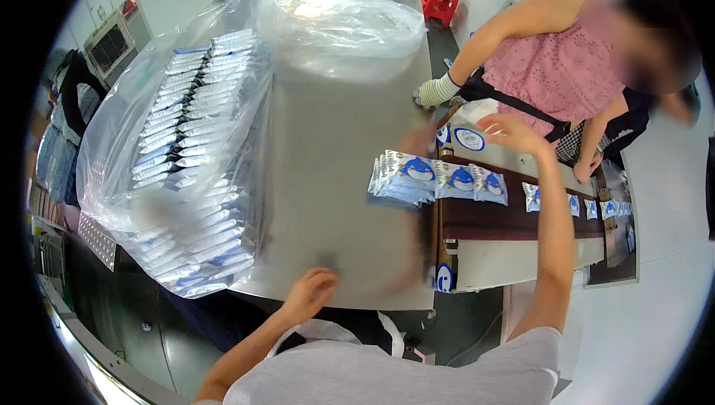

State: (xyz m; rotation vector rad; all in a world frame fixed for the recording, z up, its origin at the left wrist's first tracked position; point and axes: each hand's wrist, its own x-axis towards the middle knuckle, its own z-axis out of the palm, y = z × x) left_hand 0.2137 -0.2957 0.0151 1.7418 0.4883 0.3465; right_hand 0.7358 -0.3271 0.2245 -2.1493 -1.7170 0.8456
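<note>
My left hand [310, 295] is over the near edge of the metal table [335, 204], its fingers loosely curled with a gap and nothing visible in them. My right hand [515, 135] reaches across the conveyor belt [488, 222], empty, fingers apart. Below it, small white-and-blue packets [460, 180] with a blue cartoon figure lie overlapped in a row on the belt's end. Left of these, a leaning stack of the same packets [408, 175] extends onto the table. On the left, a large clear plastic bag [257, 204] contains rows of many packets [212, 125].
Another person in a pink top [544, 70] sits beyond the conveyor, a striped sleeve cuff [438, 92] at the table's edge. Further packets [532, 196] lie spaced along the belt. Clear plastic bags [342, 32] are piled at the table's far end, near red stools [441, 2].
</note>
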